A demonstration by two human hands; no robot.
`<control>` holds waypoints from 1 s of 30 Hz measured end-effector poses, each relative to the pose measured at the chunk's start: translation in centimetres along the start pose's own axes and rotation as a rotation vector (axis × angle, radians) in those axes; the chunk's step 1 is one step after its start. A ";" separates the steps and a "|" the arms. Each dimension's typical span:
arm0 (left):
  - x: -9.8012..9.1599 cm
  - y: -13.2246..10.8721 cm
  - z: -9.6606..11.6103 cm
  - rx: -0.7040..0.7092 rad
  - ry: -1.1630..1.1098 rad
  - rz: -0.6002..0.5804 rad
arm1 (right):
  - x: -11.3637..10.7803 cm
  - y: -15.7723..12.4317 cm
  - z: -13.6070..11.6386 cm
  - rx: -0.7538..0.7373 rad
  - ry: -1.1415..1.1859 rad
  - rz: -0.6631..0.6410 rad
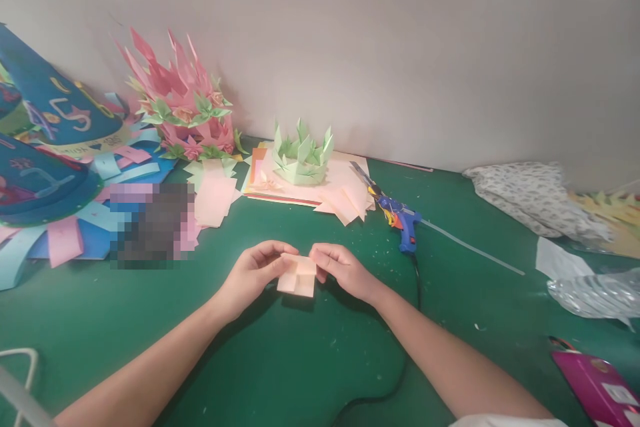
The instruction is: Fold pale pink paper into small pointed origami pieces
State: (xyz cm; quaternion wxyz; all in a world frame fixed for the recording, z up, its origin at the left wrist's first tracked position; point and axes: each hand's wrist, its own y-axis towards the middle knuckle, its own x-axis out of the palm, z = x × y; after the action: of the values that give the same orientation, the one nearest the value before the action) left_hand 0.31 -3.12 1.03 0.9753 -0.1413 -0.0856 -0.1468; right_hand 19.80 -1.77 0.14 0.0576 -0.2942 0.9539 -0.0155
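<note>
A small square of folded peach paper (301, 283) is held up just above the green table, with crease lines and folded flaps on its face. My left hand (260, 273) pinches its upper left side between thumb and fingers. On the other side, my right hand (343, 268) grips the upper right corner, its fingertips partly hidden behind the paper. Beyond my hands a pale green folded-paper crown (303, 157) stands on a stack of coloured sheets (345, 163). Loose peach squares (350, 203) lie at the stack's front right corner.
A blue glue gun (407, 227) with a long clear stick lies to the right, its black cord (385, 397) running toward me. Pink paper crowns (185, 100) and blue cone hats (75, 113) stand at left. A plastic bottle (597, 293) and magenta case (595, 373) sit at right.
</note>
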 end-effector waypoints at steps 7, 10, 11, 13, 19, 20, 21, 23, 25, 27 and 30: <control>0.4 0.5 -0.2 0.038 0.003 0.131 | 0.3 -0.2 -0.3 -0.035 0.163 0.080; 0.6 0.5 -0.5 0.029 -0.022 0.142 | 0.4 -1.2 -1.4 -0.031 0.031 0.081; 0.7 0.5 -0.5 0.030 -0.035 0.140 | 0.6 -1.6 -1.9 -0.035 -0.033 0.090; 1.1 0.5 -0.3 0.037 -0.052 0.133 | 1.0 -2.4 -2.8 -0.030 -0.164 0.111; 2.3 0.2 0.4 -0.022 -0.049 0.100 | 3.1 -3.9 -2.5 -0.057 -0.221 0.341; 2.6 0.1 0.5 -0.040 -0.054 0.086 | 3.4 -3.9 -2.1 -0.061 -0.221 0.362; 2.8 0.0 0.5 -0.054 -0.061 0.076 | 3.5 -3.9 -1.8 -0.081 -0.211 0.393; 3.2 -0.1 0.6 -0.074 -0.078 0.079 | 3.6 -3.8 -1.0 -0.115 -0.179 0.436; 3.6 -0.1 0.6 -0.086 -0.099 0.097 | 3.5 -3.4 -0.4 -0.130 -0.132 0.471; 3.9 0.0 0.5 -0.083 -0.130 0.107 | 3.3 -3.1 0.1 -0.133 -0.079 0.487; 4.1 0.0 0.1 -0.084 -0.180 0.110 | 3.2 -2.8 0.6 -0.117 -0.002 0.484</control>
State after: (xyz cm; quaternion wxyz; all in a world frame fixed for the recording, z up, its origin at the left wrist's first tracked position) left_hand 4.16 -4.20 2.01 0.9634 -0.1991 -0.1589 -0.0831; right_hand 18.83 -5.84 -0.58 0.0436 -0.0599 0.9958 0.0546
